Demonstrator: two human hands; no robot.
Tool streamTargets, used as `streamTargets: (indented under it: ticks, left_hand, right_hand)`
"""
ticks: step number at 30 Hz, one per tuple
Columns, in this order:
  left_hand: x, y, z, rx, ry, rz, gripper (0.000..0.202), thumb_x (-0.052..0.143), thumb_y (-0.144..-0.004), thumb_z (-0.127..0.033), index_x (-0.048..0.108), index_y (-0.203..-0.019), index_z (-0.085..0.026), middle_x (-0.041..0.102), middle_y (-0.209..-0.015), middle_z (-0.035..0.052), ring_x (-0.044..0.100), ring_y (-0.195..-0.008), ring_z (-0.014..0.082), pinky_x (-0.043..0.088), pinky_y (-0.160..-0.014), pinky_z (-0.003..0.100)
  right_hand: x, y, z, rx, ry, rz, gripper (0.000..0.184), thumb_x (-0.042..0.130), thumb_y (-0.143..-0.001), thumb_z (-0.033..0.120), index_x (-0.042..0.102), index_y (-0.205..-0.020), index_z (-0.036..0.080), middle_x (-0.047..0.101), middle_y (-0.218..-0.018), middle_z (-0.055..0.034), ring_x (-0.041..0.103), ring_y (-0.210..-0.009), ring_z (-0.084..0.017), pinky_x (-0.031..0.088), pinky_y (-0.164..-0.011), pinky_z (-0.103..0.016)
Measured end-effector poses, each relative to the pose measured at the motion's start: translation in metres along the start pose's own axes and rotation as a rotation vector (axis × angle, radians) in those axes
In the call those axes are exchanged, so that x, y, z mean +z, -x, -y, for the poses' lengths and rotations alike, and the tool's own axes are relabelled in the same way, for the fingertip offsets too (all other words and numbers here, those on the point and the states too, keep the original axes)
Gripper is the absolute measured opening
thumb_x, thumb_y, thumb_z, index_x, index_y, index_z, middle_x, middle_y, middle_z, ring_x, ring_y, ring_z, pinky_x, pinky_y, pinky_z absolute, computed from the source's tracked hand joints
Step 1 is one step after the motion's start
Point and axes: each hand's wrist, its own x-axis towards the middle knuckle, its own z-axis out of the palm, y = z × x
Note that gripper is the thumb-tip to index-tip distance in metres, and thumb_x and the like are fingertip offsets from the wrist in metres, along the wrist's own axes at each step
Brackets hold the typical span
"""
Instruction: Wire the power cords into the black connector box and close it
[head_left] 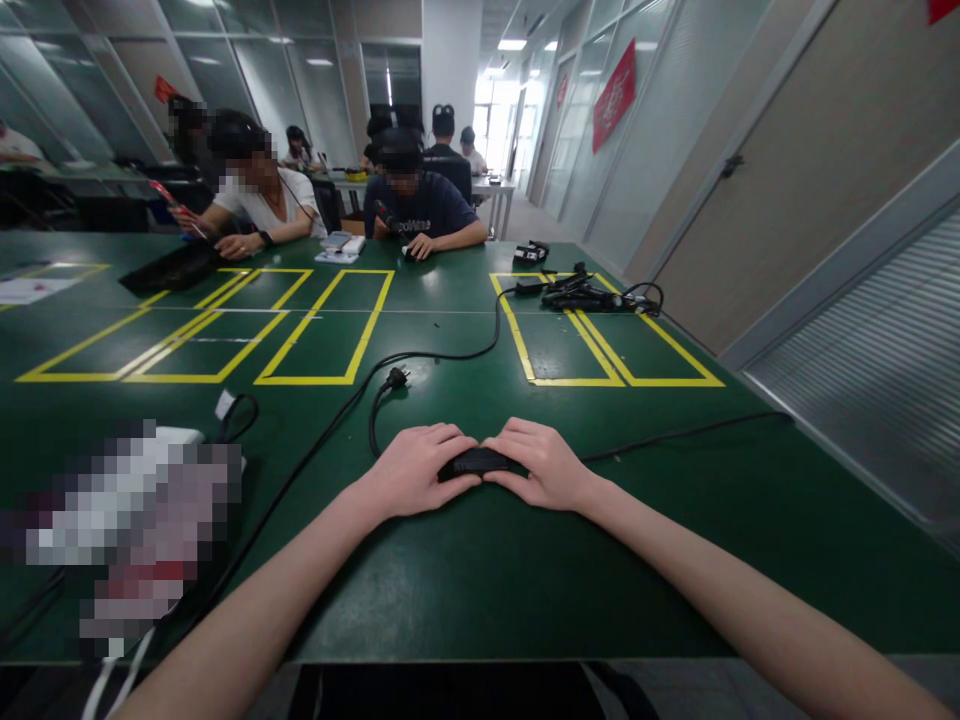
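Note:
A black power adapter lies on the green table in front of me, held from both ends. My left hand is closed around its left end, thumb along the near side and fingers along the far side. On the right end, my right hand grips in the same way; the fingertips of both hands nearly meet. From behind my left hand a black cord curves up to a plug. Another thin black cable runs out to the right from my right hand. Both adapter ends are hidden by the hands.
Yellow tape outlines mark the green table. A long black cord crosses it toward a bundle of black cables at the back right. Blurred items lie at the left. Two people sit across the table, handling objects.

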Motion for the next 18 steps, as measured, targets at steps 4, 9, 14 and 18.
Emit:
streamTargets:
  ticks: [4,9,14,18]
  left_hand:
    - [0.0009,0.0000,0.0003,0.023,0.011,0.016,0.022,0.061,-0.102,-0.038,0.068,-0.107,-0.017,0.075,-0.093,0.0055,0.071,-0.086,0.0228,0.051,-0.077,0.032]
    - [0.0030,0.0005,0.0003,0.010,0.068,-0.031,0.025,0.065,-0.099,-0.039,0.068,-0.113,-0.018,0.078,-0.103,0.0067,0.072,-0.092,0.0234,0.053,-0.080,0.033]
    - [0.0040,0.0015,0.0004,0.012,0.089,-0.021,0.023,0.063,-0.101,-0.036,0.070,-0.114,-0.019,0.079,-0.104,0.0062,0.074,-0.092,0.0232,0.053,-0.082,0.034]
    - [0.0050,0.0020,0.0020,-0.005,0.111,-0.051,0.029,0.068,-0.097,-0.036,0.069,-0.119,-0.018,0.079,-0.108,0.0073,0.074,-0.096,0.0241,0.054,-0.083,0.034]
  right_hand:
    - [-0.0001,-0.0010,0.0010,0.011,-0.054,-0.002,0.021,0.066,-0.098,0.035,0.070,-0.107,0.017,0.073,-0.089,-0.0097,0.065,-0.081,-0.024,0.056,-0.071,-0.036]
    - [0.0009,-0.0014,0.0009,-0.030,-0.060,-0.035,0.018,0.064,-0.100,0.031,0.069,-0.110,0.017,0.075,-0.094,-0.0108,0.065,-0.081,-0.023,0.057,-0.072,-0.038]
    - [0.0033,-0.0003,0.0004,-0.042,-0.065,-0.076,0.018,0.067,-0.097,0.028,0.067,-0.113,0.019,0.076,-0.100,-0.0105,0.069,-0.085,-0.024,0.059,-0.075,-0.038]
    - [0.0039,0.0005,0.0003,0.013,-0.097,-0.092,0.019,0.069,-0.096,0.027,0.066,-0.113,0.020,0.075,-0.099,-0.0093,0.071,-0.087,-0.023,0.061,-0.076,-0.036]
